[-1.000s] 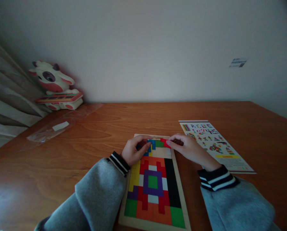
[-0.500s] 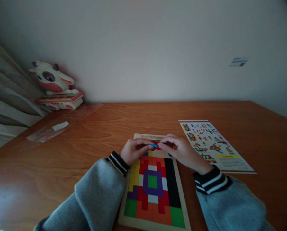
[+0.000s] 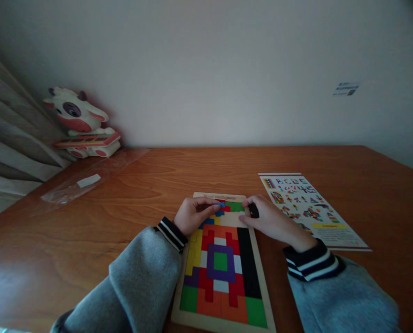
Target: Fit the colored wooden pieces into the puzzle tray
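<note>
A wooden puzzle board [image 3: 269,303] lies in front of me, with coloured blocks fitted over most of it and bare wood near its upper right. My left hand [image 3: 195,215] pinches a small blue block [image 3: 220,205] between thumb and fingertips above the board's top left part. Beneath that block, red and other blue pieces show. At the board's upper right edge, my right hand [image 3: 261,216] has its thumb and fingers apart, with nothing seen between them. A green block [image 3: 234,206] sits at the top, between the hands.
To the right lies a printed pattern sheet [image 3: 334,236]. A cow toy with a keyboard [image 3: 84,122] stands at the back left, near the curtain [image 3: 12,148]. Clear plastic packaging [image 3: 62,193] lies in front of it on the wooden table [image 3: 123,189].
My right hand has let go of the blue block and moved right, its fingers spreading. My left hand still holds the block, now slightly higher in view.
</note>
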